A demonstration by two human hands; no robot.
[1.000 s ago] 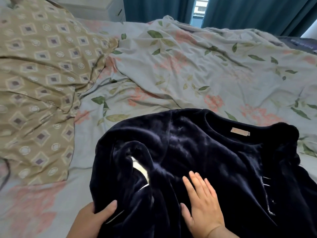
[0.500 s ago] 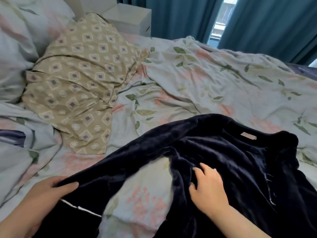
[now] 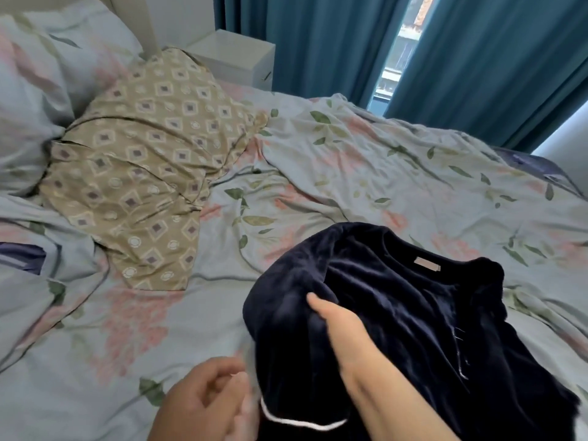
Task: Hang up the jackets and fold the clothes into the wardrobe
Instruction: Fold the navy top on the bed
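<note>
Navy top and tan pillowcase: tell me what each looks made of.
Navy top: probably plush velour or fleece. Its deep pile catches soft, patchy highlights, and one edge carries white piping.
Tan pillowcase: thin, smooth woven cloth, perhaps satin-like. It has a faint sheen, crisp creases and a printed diamond pattern.
</note>
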